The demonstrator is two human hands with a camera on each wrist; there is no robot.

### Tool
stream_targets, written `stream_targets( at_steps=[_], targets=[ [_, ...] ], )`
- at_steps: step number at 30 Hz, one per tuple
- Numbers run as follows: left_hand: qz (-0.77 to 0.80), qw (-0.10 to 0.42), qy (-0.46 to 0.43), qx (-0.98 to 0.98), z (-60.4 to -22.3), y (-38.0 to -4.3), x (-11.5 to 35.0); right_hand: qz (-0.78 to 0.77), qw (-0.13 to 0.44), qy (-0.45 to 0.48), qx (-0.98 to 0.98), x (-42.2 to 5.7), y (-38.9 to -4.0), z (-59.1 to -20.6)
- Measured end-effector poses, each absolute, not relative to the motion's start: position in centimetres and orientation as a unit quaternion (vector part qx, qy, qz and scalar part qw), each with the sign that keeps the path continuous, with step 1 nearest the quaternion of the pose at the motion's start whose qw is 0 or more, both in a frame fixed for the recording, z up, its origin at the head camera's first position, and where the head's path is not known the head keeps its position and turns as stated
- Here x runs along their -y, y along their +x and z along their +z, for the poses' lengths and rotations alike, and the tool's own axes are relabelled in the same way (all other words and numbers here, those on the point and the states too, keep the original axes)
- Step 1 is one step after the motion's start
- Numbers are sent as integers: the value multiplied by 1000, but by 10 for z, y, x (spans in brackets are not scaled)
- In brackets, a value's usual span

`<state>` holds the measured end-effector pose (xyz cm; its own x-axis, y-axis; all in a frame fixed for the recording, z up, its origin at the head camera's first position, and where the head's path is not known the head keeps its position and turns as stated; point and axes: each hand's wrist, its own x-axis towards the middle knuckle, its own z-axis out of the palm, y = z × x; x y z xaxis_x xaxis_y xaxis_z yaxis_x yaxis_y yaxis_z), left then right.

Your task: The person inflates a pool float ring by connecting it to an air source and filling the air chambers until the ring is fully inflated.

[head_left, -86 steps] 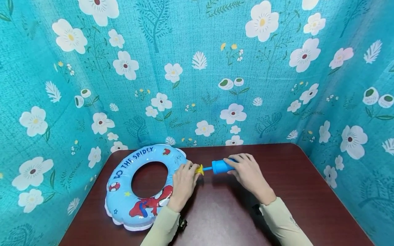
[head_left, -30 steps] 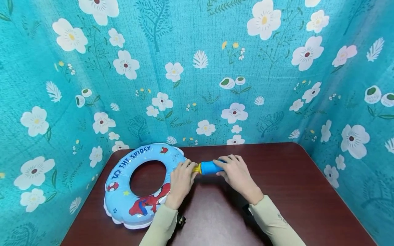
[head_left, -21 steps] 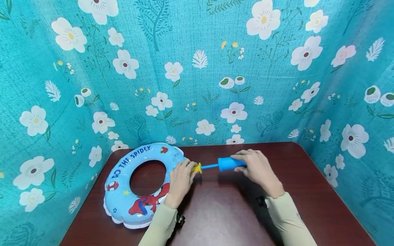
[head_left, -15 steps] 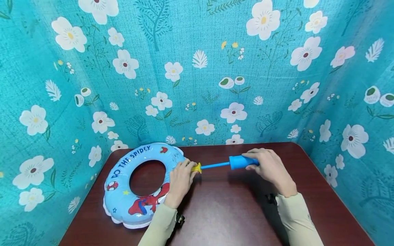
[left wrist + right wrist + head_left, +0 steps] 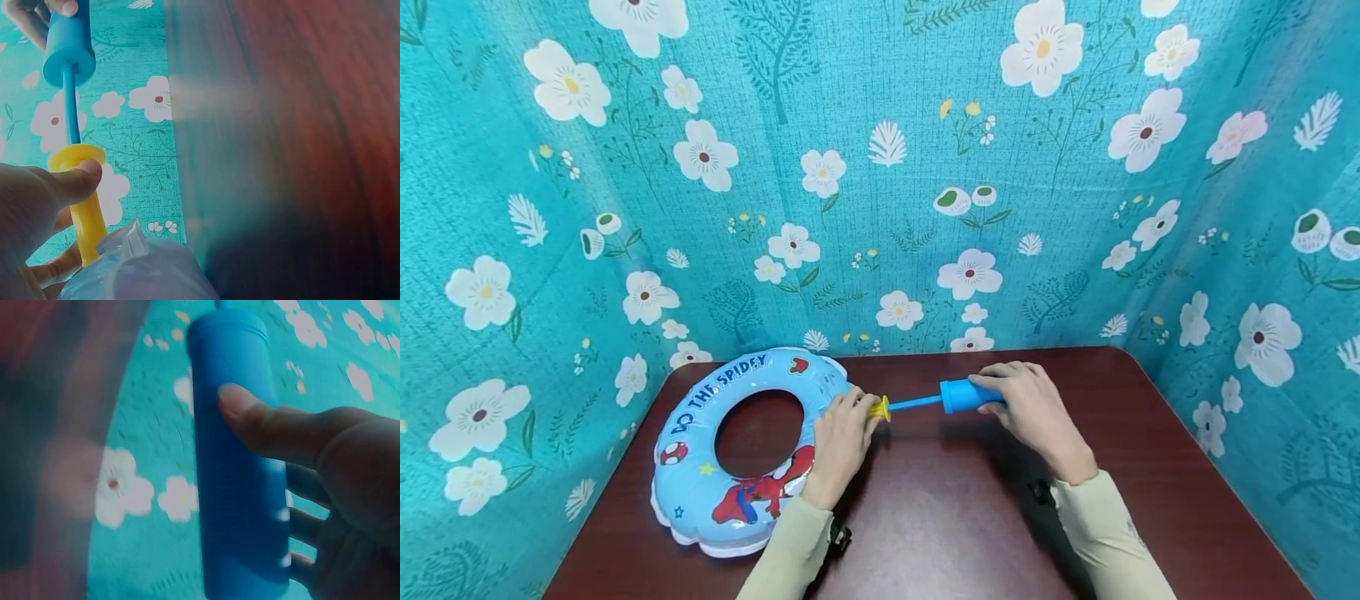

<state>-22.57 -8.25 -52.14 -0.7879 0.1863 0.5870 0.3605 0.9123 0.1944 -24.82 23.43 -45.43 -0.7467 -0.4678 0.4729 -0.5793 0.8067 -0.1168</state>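
Observation:
A blue and yellow hand pump spans the gap between both hands above the table. My left hand (image 5: pixel 841 442) grips its yellow end (image 5: pixel 89 222), with the thumb pressed just below the yellow flange. Around the blue barrel (image 5: pixel 237 487) my right hand (image 5: pixel 1030 412) is wrapped, thumb along its side. A stretch of thin blue rod (image 5: pixel 916 402) shows between barrel and flange. Beside the left hand lies an inflated light-blue swim ring (image 5: pixel 696 500) with a red cartoon figure and lettering. In the left wrist view, its clear plastic edge (image 5: pixel 156 275) meets the pump's yellow tip.
The dark red-brown table (image 5: pixel 940 533) carries the swim ring on its left side. A turquoise curtain (image 5: pixel 865 225) with white flowers stands round the back and both sides, close to the table's edges. Dark wrist devices sit under both cuffs.
From the barrel lying against the yellow flange, my right hand drew it right, baring a long rod, then came back slightly left. The left hand and swim ring stayed nearly still.

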Motion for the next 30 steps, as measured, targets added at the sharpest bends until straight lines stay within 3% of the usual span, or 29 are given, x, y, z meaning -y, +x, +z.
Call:
stream_targets(
  at_steps=[16, 30],
  targets=[
    [-146, 297, -157, 930, -522, -224, 78, 91, 262, 304, 911, -165, -235, -488],
    [-148, 287, -133, 937, -521, -224, 78, 102, 288, 301, 904, -197, -243, -473]
  ],
)
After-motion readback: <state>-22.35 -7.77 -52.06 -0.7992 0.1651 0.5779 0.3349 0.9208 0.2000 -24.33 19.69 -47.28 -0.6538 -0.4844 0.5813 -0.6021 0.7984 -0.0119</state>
